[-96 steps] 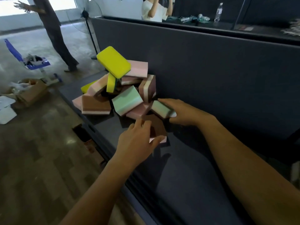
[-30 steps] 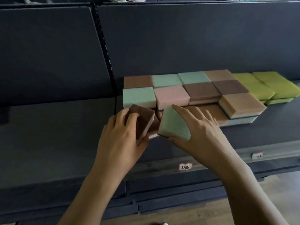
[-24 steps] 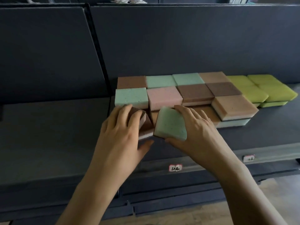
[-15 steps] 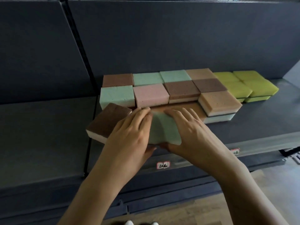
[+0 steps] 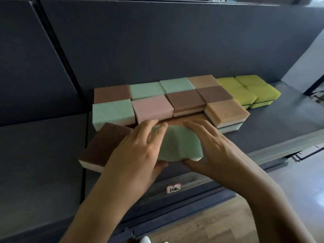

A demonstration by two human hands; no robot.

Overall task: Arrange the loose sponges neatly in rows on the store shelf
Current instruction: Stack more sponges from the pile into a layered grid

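Holding green sponge [image 5: 180, 146] | left hand [image 5: 136, 155], right hand [image 5: 213, 149] | shelf label [image 5: 173, 188]: handwriting illegible

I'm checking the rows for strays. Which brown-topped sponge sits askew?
The brown-topped sponge at the front left, beside the left hand: it lies turned at an angle, while the other brown ones sit square in the rows.

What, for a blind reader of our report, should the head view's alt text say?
The left hand and right hand grip a mint-green sponge at the front of a dark store shelf. A brown sponge lies askew to its left; behind, stacked sponges in green, pink, brown, tan and yellow sit in neat rows.
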